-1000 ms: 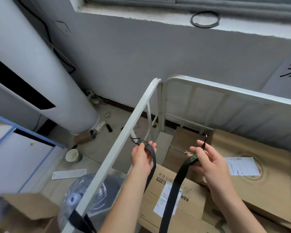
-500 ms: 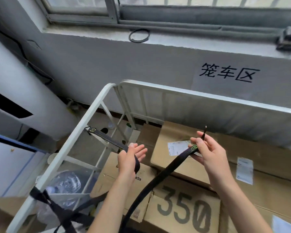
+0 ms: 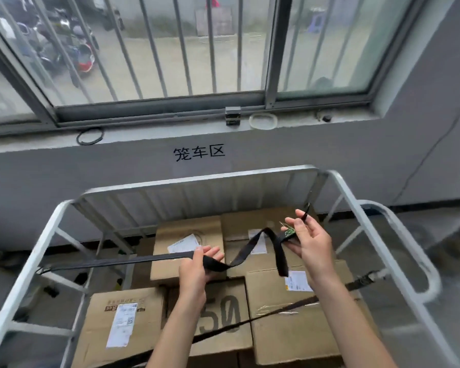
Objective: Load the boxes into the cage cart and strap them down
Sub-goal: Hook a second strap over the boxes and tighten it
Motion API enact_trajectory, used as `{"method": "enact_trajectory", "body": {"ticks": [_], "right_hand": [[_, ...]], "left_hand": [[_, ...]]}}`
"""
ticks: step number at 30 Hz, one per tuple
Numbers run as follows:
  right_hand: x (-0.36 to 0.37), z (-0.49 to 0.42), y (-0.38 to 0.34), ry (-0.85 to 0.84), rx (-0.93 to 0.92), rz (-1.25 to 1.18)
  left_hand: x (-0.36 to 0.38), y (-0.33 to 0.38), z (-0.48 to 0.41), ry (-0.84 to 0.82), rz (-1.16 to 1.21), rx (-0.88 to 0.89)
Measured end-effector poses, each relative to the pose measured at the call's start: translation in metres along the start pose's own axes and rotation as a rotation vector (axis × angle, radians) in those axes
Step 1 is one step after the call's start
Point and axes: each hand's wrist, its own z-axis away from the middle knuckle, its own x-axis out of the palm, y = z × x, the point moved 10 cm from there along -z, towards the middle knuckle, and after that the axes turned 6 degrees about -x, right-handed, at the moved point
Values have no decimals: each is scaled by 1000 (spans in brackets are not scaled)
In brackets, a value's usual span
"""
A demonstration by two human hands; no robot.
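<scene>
Several cardboard boxes (image 3: 189, 243) fill the white metal cage cart (image 3: 202, 179). A black strap (image 3: 112, 262) runs taut from the cart's left rail across to my left hand (image 3: 199, 264), whose straight fingers let it pass over the palm. From there the strap loops up to my right hand (image 3: 307, 239), which pinches its stitched end and a thin black hook. A second black strap (image 3: 290, 309) lies across the front boxes toward a ratchet buckle (image 3: 367, 280) on the right rail.
A grey wall with black painted characters (image 3: 199, 152) stands behind the cart, under a barred window (image 3: 170, 49). A black ring (image 3: 89, 136) and small items lie on the sill. Another white cart handle (image 3: 406, 240) sits at the right.
The view has swung up and right, now showing the whole cart and window. The strap is drawn out longer and tauter from the left rail, and my right hand has carried its end to the right.
</scene>
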Motion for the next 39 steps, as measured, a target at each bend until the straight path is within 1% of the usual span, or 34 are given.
{"method": "enact_trajectory", "body": {"ticks": [3,8,11,15,19,23,27,33,35,39], "right_hand": [[-69,16,-26,93,-28,1],[-204,30,-71,294,-71,-62],[-278,32,-91,360,-88,-109],[-351,22,-101,299,-36,-140],[-418,4,-113,241,-45,-185],[-496,-9,-129,261,-65,-229],[-569,-27,-146,282,-75,-207],[-647,-85,-160,293,7,-305],[-661,-111,-164,250,40,-290],[-680,-158,-171,76,96,-119]], "left_hand": [[40,-19,30,-51,57,-16],[114,-50,78,-125,123,-32],[163,-74,104,-134,172,-22],[234,-106,144,-136,200,28],[298,-143,177,-106,220,60],[363,-193,205,-137,202,39],[429,-234,220,-156,215,33],[515,-284,210,-140,259,0],[541,-296,203,-119,291,9],[582,-312,184,-72,358,5]]}}
